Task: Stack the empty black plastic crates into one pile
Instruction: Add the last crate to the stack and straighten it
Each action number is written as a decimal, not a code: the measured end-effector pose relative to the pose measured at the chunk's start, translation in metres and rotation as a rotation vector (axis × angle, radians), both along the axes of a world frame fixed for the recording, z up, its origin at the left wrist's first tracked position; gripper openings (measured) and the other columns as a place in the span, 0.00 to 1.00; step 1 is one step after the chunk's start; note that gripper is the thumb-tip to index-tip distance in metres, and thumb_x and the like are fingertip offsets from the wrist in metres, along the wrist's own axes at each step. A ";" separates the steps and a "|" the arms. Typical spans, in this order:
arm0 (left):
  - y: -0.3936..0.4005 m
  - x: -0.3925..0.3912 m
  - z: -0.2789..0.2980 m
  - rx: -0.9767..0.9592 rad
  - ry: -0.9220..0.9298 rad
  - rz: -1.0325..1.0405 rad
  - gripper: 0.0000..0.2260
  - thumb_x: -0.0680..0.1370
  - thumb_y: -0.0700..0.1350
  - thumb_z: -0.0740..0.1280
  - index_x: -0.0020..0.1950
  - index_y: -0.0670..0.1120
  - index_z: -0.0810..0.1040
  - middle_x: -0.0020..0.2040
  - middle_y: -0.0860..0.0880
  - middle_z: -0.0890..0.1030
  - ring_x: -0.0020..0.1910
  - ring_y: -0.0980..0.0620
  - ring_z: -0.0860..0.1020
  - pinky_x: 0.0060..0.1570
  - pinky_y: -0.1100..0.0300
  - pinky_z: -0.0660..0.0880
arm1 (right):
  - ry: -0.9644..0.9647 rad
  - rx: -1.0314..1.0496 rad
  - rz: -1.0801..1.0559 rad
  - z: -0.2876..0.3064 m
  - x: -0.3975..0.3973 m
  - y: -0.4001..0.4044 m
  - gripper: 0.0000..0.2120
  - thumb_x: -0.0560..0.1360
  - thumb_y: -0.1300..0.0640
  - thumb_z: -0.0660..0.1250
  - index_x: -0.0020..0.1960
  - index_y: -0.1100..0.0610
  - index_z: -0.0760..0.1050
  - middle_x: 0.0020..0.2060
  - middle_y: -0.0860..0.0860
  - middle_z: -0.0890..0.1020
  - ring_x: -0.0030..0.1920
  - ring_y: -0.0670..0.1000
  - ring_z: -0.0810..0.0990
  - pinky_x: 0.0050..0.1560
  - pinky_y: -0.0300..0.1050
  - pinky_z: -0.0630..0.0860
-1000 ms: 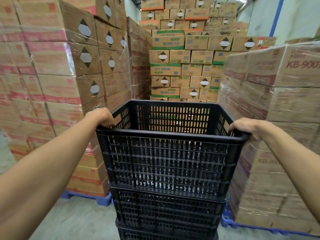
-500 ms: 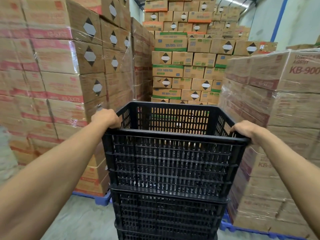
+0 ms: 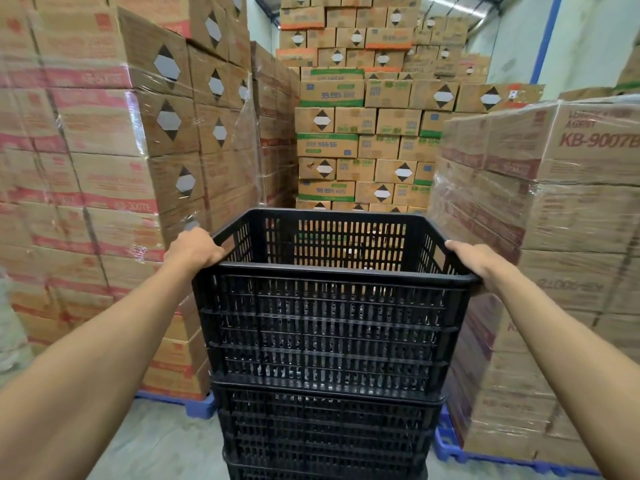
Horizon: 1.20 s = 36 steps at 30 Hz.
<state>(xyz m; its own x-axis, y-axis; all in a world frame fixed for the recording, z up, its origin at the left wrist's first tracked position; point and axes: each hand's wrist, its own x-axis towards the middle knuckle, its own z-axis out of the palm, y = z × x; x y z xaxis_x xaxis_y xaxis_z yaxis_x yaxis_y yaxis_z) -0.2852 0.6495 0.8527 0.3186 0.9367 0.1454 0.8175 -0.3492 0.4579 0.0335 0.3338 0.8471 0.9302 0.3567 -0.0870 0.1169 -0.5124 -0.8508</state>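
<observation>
A single head-worn wide-angle camera is looking forward and slightly down from close behind the top crate (image 3: pixel 329 327), facing stacked cartons (image 3: pixel 360 140) ahead.

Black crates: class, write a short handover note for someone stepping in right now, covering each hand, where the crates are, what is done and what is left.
Left hand: closed in a grip on the left rim of the top crate.
Right hand: closed on its right rim.
Crates: the top crate sits on the pile of crates below, in the aisle between wrapped cartons. It looks empty.
Done: the top crate looks nested on the pile.
Left: check it is seated squarely, let go, then fetch any further crates; none are in view.
</observation>
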 end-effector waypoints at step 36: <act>0.017 -0.002 -0.020 0.049 -0.332 0.118 0.19 0.67 0.49 0.65 0.56 0.49 0.82 0.54 0.40 0.83 0.51 0.37 0.81 0.54 0.46 0.79 | -0.324 -0.170 -0.034 -0.003 -0.008 0.006 0.23 0.78 0.44 0.57 0.60 0.60 0.76 0.57 0.61 0.80 0.47 0.57 0.77 0.54 0.50 0.74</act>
<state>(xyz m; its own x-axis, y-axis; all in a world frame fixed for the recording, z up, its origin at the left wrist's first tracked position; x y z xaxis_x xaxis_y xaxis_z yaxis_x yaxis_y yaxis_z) -0.2873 0.6668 0.8327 0.1360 0.9536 0.2685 0.6629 -0.2890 0.6907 0.0252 0.3393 0.8443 0.9301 0.3312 0.1587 0.3471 -0.6514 -0.6747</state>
